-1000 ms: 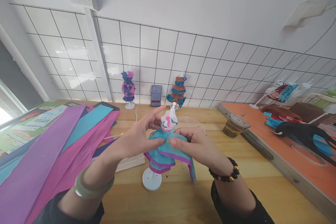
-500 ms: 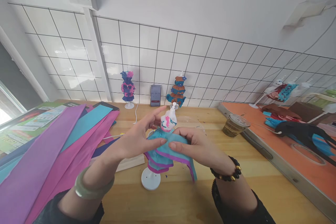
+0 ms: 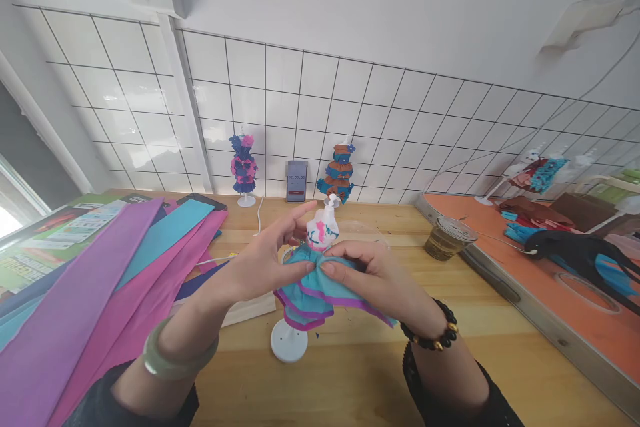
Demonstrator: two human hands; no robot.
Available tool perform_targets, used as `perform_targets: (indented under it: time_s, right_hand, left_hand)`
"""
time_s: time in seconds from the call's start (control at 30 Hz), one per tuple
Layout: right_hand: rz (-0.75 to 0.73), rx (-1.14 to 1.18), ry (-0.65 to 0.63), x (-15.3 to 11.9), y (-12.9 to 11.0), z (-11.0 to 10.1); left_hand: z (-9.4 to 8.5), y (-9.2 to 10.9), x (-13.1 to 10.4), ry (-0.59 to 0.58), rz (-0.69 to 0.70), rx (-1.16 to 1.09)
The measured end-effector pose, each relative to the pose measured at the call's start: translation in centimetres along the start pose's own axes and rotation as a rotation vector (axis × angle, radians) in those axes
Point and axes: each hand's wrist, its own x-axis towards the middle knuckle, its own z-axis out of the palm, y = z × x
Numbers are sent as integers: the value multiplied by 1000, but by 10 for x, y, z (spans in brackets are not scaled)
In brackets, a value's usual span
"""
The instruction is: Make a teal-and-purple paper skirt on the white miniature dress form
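Note:
A small white mannequin (image 3: pixel 323 228) on a round white base (image 3: pixel 289 349) stands on the wooden table in front of me. It wears a teal paper skirt with purple edging (image 3: pixel 310 293). My left hand (image 3: pixel 260 263) pinches the skirt at the waist from the left, index finger pointing past the bust. My right hand (image 3: pixel 373 273) pinches the same teal paper at the waist from the right, thumb tips nearly touching. A loose strip of the paper trails under my right wrist.
Long sheets of purple, pink and teal crepe paper (image 3: pixel 100 293) lie at the left. Two dressed mannequins (image 3: pixel 244 167) (image 3: pixel 340 177) and a phone (image 3: pixel 297 181) stand by the tiled wall. A plastic cup (image 3: pixel 446 238) sits right, beside an orange mat (image 3: pixel 550 280) with scraps.
My thumbs have drawn closer together at the skirt's waist. The loose end of the teal strip has swung from hanging down to lying out toward the right.

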Motion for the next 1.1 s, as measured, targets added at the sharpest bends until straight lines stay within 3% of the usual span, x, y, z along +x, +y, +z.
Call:
perform_targets:
  time_s: [0.27, 0.5, 0.9, 1.1]
  right_hand:
    - [-29, -111, 85, 2, 3, -1]
    - [-82, -67, 51, 0, -1, -1]
    - [36, -37, 109, 4, 6, 2]
    - [17, -33, 119, 3, 4, 2]
  left_hand:
    - [2, -3, 1, 37, 12, -32]
    - [3, -2, 2, 46, 23, -38]
    - [2, -1, 0, 20, 14, -15]
    - [3, -2, 2, 24, 51, -39]
